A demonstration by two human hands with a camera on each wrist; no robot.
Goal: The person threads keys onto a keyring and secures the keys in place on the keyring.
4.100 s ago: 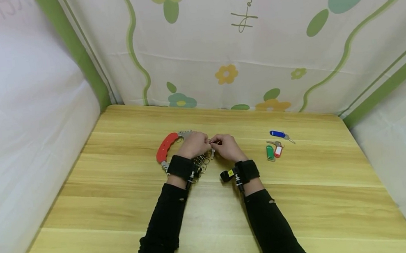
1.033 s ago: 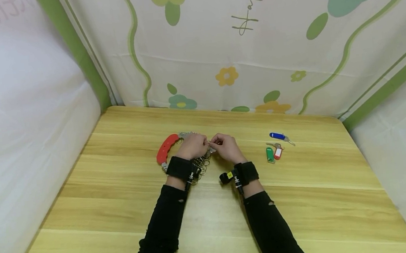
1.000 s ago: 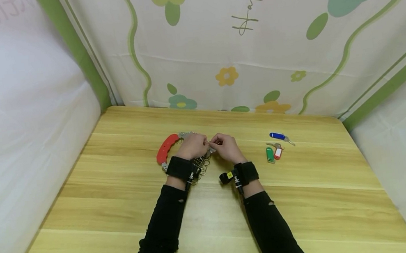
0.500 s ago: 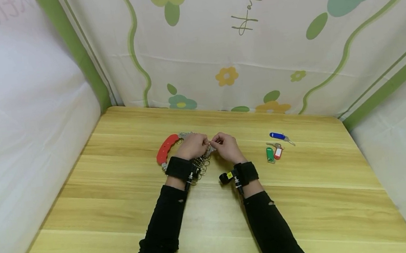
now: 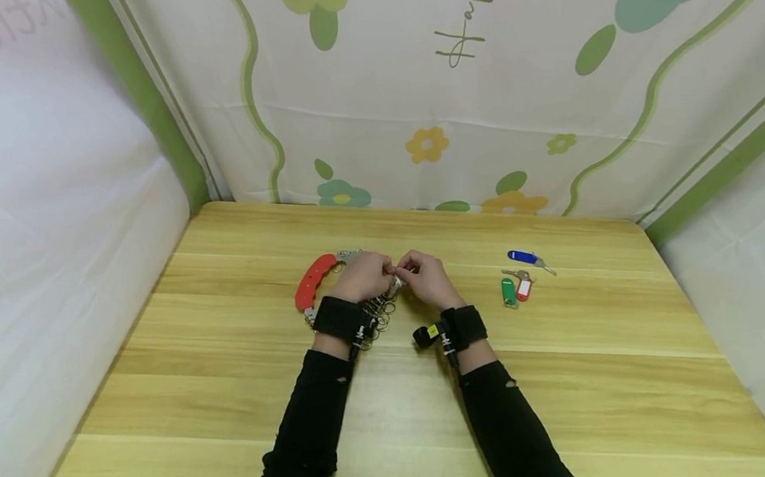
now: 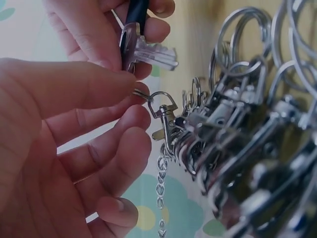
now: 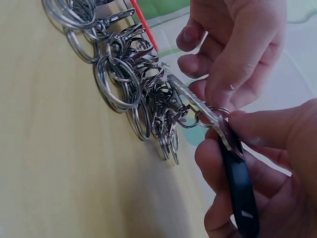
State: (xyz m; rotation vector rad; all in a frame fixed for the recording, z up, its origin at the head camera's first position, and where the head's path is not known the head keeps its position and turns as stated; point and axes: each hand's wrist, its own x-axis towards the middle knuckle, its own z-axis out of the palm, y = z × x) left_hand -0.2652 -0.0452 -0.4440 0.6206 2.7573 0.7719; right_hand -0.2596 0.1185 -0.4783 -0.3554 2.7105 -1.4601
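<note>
Flowered fabric [image 5: 459, 98] backs a wood-grain surface [image 5: 623, 400] where my left hand [image 5: 365, 275], thumb to finger, pinches a split ring [image 6: 142, 94] on a metal clasp [image 6: 166, 121]; my curled right hand [image 5: 431, 276] grips a dark-tagged key [image 6: 157, 55] beside it, three tagged keys [image 5: 516, 274] lying rightward.

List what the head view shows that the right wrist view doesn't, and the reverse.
Only the head view: the blue tag, green tag and red tag lying with keys on the table, plus the black sleeves.

Only the right wrist view: the black tag in the right hand.

Both: the two hands, with the left hand meeting the right, the rings, the table, the cloth and the red handle, which is just a sliver in the wrist view.
</note>
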